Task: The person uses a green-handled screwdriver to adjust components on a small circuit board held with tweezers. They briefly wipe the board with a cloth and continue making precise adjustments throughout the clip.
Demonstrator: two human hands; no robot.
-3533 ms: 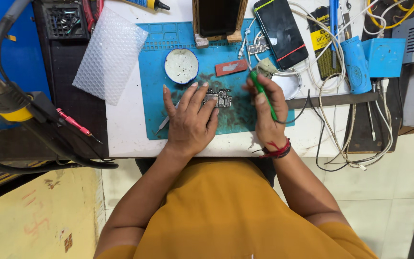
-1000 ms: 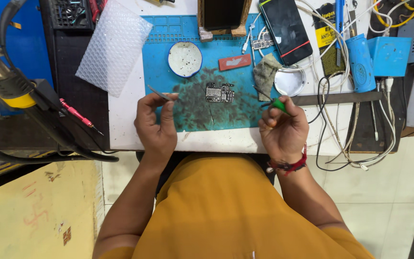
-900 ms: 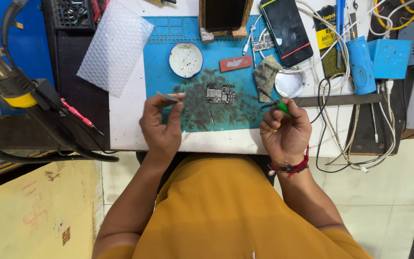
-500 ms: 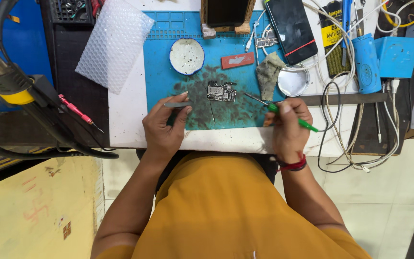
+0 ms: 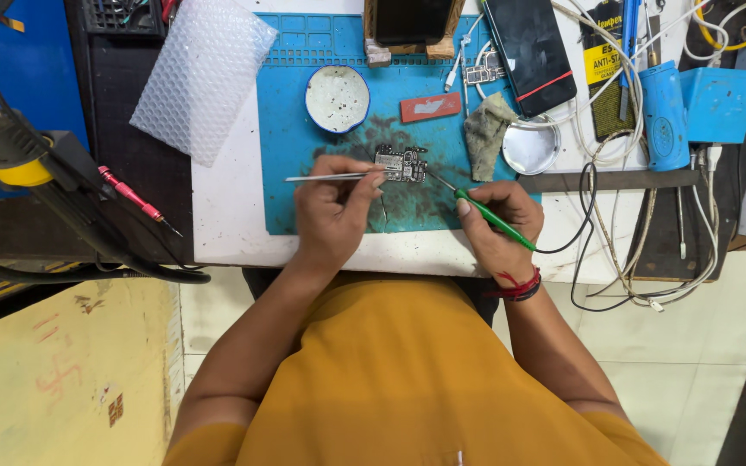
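Left hand: the left hand [image 5: 331,211] is closed in a pinch around thin metal tweezers [image 5: 334,177], which lie nearly level with their tips at the left edge of the circuit board [image 5: 401,162].
Right hand: the right hand [image 5: 496,229] is curled in a pen grip on a green-handled soldering iron [image 5: 492,219]; its fine tip slants up-left to the board's right edge.
Board: it is small, lies flat on the blue work mat [image 5: 287,129], between the two tools, just below the white dish [image 5: 337,98] and the red strip [image 5: 430,107].
Doing it well: I judge the tweezers should pin the board steady while the iron touches one spot only, briefly.
Support: resting both wrists on the table edge [image 5: 218,250] likely keeps the tips from shaking.
Risk: the black cord [image 5: 582,216] trailing from the iron could tug the tip sideways.
Nearby: a grey cloth [image 5: 483,136] sits just right of the board.
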